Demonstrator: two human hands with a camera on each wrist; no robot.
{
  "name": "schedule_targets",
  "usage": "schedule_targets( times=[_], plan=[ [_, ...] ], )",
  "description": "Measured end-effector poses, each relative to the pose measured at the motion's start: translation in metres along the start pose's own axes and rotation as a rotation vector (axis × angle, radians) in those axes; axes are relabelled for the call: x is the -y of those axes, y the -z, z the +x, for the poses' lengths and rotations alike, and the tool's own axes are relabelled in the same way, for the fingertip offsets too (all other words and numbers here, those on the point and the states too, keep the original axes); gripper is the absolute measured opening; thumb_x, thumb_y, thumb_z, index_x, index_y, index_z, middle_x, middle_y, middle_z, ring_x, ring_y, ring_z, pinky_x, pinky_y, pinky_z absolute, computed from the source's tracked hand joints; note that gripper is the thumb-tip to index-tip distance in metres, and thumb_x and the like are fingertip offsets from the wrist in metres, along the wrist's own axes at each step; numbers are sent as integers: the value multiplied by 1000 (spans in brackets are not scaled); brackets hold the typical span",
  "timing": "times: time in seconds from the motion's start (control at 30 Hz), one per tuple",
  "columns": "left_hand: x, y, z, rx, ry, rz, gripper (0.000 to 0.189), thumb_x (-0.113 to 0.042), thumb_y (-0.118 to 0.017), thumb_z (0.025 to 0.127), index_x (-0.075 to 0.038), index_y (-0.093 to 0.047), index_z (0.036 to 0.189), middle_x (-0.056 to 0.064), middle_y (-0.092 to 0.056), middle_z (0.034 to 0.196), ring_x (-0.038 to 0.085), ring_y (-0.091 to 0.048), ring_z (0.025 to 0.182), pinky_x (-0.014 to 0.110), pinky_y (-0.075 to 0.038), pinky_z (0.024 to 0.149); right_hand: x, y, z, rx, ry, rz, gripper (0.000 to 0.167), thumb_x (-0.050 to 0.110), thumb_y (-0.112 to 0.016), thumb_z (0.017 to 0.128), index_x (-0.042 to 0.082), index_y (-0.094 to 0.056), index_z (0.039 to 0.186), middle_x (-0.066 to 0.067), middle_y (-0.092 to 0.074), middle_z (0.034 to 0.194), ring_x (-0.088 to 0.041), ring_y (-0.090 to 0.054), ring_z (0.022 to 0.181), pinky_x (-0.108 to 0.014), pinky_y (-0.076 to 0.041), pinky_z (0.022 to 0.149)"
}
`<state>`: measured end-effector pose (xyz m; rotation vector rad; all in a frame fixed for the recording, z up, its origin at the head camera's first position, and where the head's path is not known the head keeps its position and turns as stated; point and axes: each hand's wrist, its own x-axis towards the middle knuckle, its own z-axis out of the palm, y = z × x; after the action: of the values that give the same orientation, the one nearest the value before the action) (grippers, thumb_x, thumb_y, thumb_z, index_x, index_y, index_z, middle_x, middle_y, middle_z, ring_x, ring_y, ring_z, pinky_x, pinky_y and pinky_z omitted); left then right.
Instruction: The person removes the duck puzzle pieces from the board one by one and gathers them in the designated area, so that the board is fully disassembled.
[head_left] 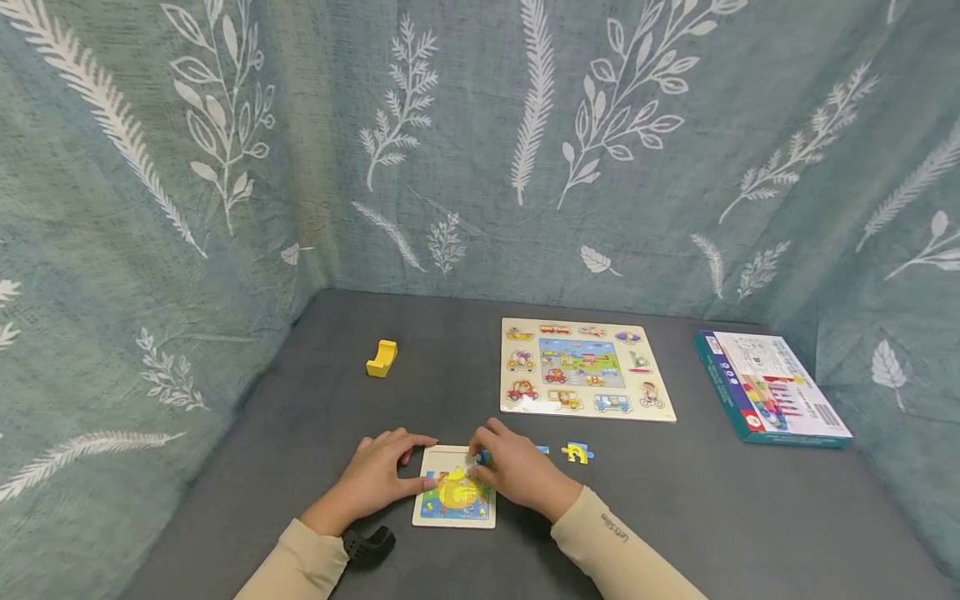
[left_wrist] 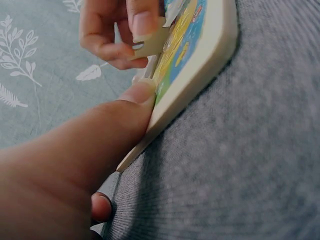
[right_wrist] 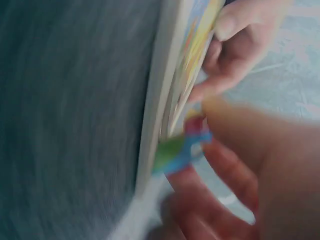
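Note:
A small wooden jigsaw board (head_left: pixel 453 522) with a yellow and blue picture lies low in the middle of the head view. My right hand (head_left: pixel 517 469) pinches a puzzle piece (right_wrist: pixel 179 151) between thumb and fingers at the board's upper right; blue, green and red show on its face in the blurred right wrist view. The left hand (head_left: pixel 378 473) rests at the board's left side, its thumb (left_wrist: pixel 137 100) pressing the border and its index finger stretched along the top edge. Another puzzle piece (head_left: pixel 577 452), yellow and blue, lies right of the right hand, with one more partly hidden behind it.
A larger vehicle-picture puzzle board (head_left: pixel 512 396) lies behind the hands. At the far right sits a flat box (head_left: pixel 795 392). A yellow curved block (head_left: pixel 382 358) stands back left on the dark table (head_left: pixel 300 400), and a black strap (head_left: pixel 369 546) shows by the left wrist.

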<state>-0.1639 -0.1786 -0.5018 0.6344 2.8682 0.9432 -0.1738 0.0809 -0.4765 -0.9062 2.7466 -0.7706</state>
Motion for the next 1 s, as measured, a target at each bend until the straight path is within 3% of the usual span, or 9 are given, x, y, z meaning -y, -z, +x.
schedule_targets(
  times=[0.1,0.2,0.33,0.43,0.6,0.8,1.0],
  plan=[
    [3,1,-3,19,25,7,55,-44,-88,85,-19,-72,131,-9,-41,80,8,-36,70,41,-25,75,1,3,-5,-117,21,50,22,18,-83,93,15,-68,108,4,-62,105,-11,-63,90,-29,-54,81],
    [4,2,-6,21,25,14,56,-45,-88,84,-19,-72,132,-9,-41,80,7,-36,71,41,-25,75,-6,23,-16,-251,1,108,28,14,-89,86,11,-71,107,2,-69,103,-19,-68,95,-38,-57,84],
    [6,3,-4,-20,0,23,57,-44,-89,83,-17,-73,131,-9,-40,80,8,-36,72,42,-25,76,-39,61,-42,-362,-119,121,25,10,-92,81,7,-75,100,-1,-72,97,-24,-72,93,-43,-58,82],
    [6,4,-2,-26,4,29,58,-43,-90,83,-16,-73,131,-9,-40,79,9,-36,72,42,-25,76,-73,79,-66,-367,-220,59,20,8,-91,82,5,-78,97,-2,-72,94,-23,-71,87,-42,-58,78],
    [6,4,3,-3,6,28,59,-41,-90,83,-16,-72,133,-8,-40,80,10,-36,72,41,-25,76,-111,81,-93,-330,-272,-70,16,8,-93,79,6,-81,90,-2,-73,89,-20,-70,82,-42,-57,75],
    [8,7,6,-17,8,31,57,-37,-91,82,-16,-72,132,-7,-40,80,11,-37,73,42,-25,76,-120,75,-90,-322,-199,-127,15,14,-93,81,9,-82,89,0,-73,90,-23,-70,85,-45,-57,80],
    [6,-2,4,14,-13,22,59,-41,-89,84,-17,-71,134,-8,-40,80,10,-37,73,41,-26,77,-116,67,-99,-326,-216,-153,13,11,-92,80,8,-83,88,-4,-73,96,-30,-69,94,-49,-56,86]
  ],
)
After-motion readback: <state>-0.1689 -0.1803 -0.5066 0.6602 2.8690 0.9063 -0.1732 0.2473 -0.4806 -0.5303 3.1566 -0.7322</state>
